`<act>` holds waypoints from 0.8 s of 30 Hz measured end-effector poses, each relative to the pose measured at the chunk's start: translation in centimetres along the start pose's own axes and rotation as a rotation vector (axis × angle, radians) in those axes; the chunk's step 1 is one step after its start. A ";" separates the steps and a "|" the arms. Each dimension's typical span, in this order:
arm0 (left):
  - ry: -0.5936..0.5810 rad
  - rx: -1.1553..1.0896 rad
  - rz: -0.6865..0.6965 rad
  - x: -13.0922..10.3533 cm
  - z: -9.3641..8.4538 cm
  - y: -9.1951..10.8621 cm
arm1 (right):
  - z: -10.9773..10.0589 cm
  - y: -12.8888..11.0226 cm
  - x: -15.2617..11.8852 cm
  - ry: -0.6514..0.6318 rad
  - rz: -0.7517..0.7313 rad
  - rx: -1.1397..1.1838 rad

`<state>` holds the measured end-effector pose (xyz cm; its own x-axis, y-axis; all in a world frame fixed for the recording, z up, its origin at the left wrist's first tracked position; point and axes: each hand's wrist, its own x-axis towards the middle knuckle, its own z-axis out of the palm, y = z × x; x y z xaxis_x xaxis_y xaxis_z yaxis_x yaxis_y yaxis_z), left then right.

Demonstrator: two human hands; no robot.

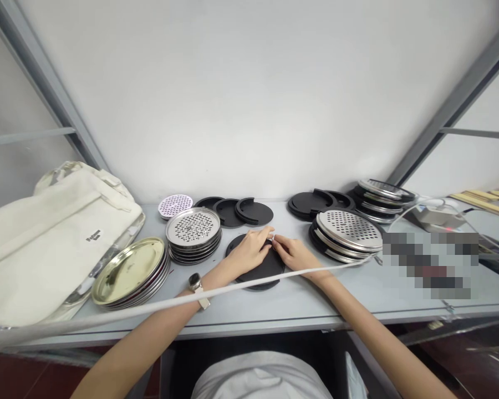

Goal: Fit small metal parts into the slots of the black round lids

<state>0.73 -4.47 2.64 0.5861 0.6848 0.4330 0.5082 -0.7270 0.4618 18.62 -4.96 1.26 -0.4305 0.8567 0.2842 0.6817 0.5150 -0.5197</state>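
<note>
A round black disc (261, 275) lies flat on the table in front of me, partly covered by my hands. My left hand (251, 250), with a watch at the wrist, rests over its upper middle with the fingers drawn together. From the right, my right hand (293, 254) reaches the disc's far right rim, thumb and forefinger pinched. The fingertips of both hands nearly meet there. Something small and whitish shows between them, too small to name. Behind the hands, several black discs with partial raised rims (255, 213) overlap one another.
Left are perforated metal plates (193, 227), gold-coloured round trays (128, 271), a lilac perforated disc (175, 205) and a cream bag (62, 238). Right are more stacked perforated plates (351, 228) and a white box with cables (434, 216). A white cord (233, 288) crosses before my forearms.
</note>
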 end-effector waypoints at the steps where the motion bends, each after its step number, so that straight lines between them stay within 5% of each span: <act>1: -0.002 -0.002 0.000 0.0 0.0 0.0 | 0.0 0.0 0.0 0.001 0.002 -0.007; 24: -0.006 -0.073 0.017 0.0 0.0 -0.1 | -0.3 -0.2 -0.1 0.002 0.019 -0.089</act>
<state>0.68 -4.41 2.56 0.5981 0.6722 0.4364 0.4513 -0.7325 0.5097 18.65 -5.14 1.59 -0.4160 0.8661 0.2771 0.7393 0.4996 -0.4515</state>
